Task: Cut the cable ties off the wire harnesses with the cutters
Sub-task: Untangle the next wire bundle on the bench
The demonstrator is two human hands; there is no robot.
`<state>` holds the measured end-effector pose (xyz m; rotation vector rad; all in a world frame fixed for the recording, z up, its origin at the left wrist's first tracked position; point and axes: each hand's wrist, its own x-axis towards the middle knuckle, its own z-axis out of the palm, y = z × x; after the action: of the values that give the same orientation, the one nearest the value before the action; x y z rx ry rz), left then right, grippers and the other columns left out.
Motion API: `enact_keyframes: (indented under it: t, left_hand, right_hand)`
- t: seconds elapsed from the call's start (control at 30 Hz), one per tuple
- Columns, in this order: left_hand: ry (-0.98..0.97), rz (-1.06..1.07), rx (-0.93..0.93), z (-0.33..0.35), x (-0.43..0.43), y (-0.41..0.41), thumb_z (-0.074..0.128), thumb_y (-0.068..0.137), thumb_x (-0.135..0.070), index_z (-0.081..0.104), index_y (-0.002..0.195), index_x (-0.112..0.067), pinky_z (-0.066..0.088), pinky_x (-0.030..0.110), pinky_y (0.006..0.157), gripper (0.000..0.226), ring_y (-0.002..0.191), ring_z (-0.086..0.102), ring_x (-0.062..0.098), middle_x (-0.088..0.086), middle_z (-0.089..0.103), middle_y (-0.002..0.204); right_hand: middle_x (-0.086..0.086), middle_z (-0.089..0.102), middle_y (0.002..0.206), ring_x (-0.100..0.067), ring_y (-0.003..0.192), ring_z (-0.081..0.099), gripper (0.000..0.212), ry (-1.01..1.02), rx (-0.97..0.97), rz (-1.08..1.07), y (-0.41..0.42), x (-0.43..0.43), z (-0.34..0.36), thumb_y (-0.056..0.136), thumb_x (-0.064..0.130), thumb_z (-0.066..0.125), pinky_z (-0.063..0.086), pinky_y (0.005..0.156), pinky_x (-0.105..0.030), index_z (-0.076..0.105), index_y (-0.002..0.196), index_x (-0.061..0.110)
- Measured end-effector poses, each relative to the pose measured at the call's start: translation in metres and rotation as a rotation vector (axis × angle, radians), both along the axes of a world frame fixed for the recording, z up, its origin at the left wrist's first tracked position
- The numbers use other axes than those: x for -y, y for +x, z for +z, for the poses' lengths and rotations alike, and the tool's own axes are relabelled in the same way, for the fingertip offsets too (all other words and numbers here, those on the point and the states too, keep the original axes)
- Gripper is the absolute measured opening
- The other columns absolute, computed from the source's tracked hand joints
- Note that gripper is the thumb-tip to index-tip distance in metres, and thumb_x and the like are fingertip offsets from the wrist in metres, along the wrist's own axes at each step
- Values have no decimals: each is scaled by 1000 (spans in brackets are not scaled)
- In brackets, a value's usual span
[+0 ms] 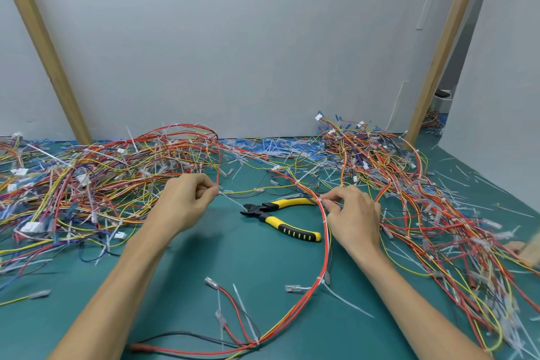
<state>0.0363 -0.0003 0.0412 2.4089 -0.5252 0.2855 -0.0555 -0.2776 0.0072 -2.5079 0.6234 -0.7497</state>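
Note:
A red, orange and yellow wire harness (pixel 323 245) loops across the green mat between my hands. My left hand (pixel 187 202) pinches the harness at a white cable tie (pixel 233 201) near its yellow wires. My right hand (pixel 352 213) pinches the red bundle at another white tie. The yellow-and-black cutters (pixel 280 213) lie on the mat between both hands, held by neither, jaws pointing left. More white ties (pixel 321 282) sit along the harness nearer me.
A big tangle of harnesses (pixel 87 181) covers the left of the green mat (pixel 263 266), another pile (pixel 409 184) the right. Cut white ties litter the back (pixel 271 149). Two wooden posts (pixel 46 50) lean against the grey wall.

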Motion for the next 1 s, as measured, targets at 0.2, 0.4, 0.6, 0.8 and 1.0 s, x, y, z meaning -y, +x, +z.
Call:
enact_keyframes:
  t: [0.2,0.4,0.6,0.8,1.0]
  left_hand:
    - [-94,44,107,8,0,-7,80,82,-35,66,67,-28,33,27,54,22,45,38,9,-9,39,42]
    - [-53,-25,-73,-2,-16,-15,65,95,-33,68,85,-27,50,29,66,12,62,62,6,-9,69,63]
    - [-251,-113,-191,-1,-33,-16,65,96,-17,73,84,-17,57,22,68,14,65,70,9,-5,76,75]
    - [-487,-257,-347,2,-27,-23,56,100,-9,72,89,-6,56,21,62,19,61,63,13,9,75,78]
    - [-467,-249,-280,0,-30,-19,63,96,-8,72,97,-8,48,19,57,9,57,57,9,3,71,70]
  right_hand:
    - [6,67,100,-24,105,56,7,-51,-2,8,2,-2,-4,92,29,69,31,86,-37,74,92,34]
    - [7,65,103,-23,105,51,8,-184,-57,31,-3,-5,0,94,37,66,30,86,-37,73,98,36]
    - [3,60,113,-25,110,49,23,-391,236,181,-8,-31,28,88,26,70,32,92,-37,70,111,28]
    - [14,68,112,-11,114,56,39,-301,70,756,19,-100,45,88,32,74,35,102,-36,62,125,29]
    - [13,73,88,-11,89,62,10,-133,173,769,30,-115,26,89,32,74,38,95,-38,73,96,24]
